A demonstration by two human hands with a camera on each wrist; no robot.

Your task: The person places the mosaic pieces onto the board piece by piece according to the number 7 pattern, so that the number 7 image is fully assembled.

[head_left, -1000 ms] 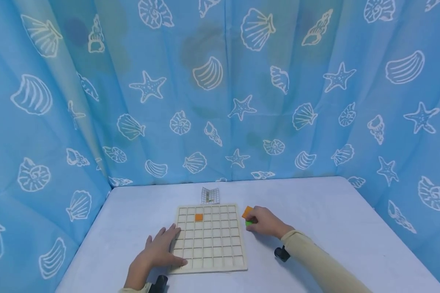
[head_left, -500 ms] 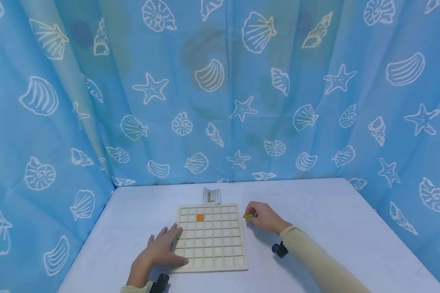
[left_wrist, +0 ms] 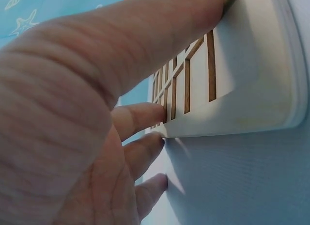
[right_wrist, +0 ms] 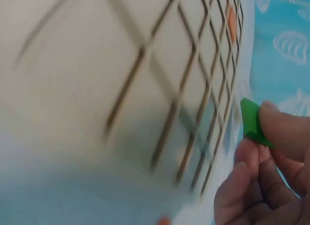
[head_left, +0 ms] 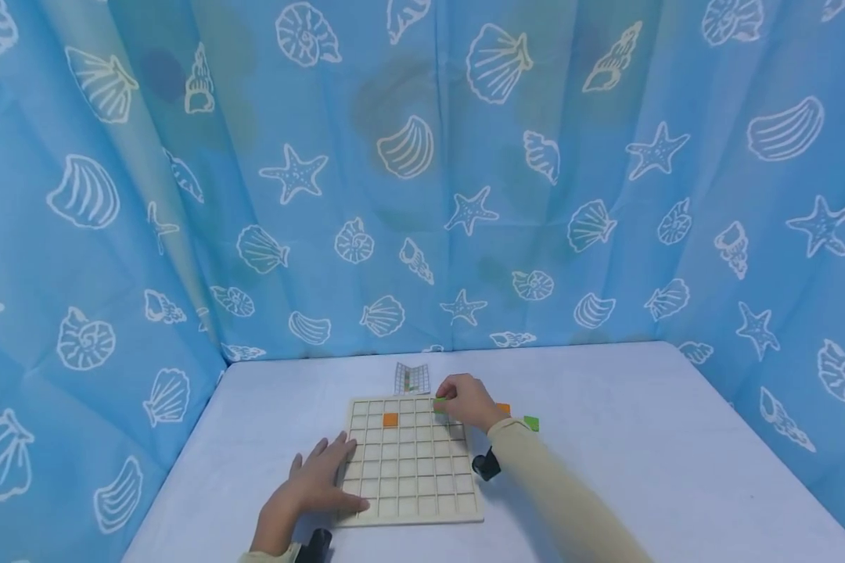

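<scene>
Blue shell-print curtains surround a pale bench (head_left: 605,469). Left hand (head_left: 317,485) lies flat, steadying the grid board (head_left: 411,500). Right hand (head_left: 468,403) pinches a green tile (right_wrist: 252,122) over the far row; next, it needs seating squarely in a cell.

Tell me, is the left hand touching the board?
Touching. In the left wrist view the left hand lays its fingers against the board edge; the head view shows the same.
</scene>
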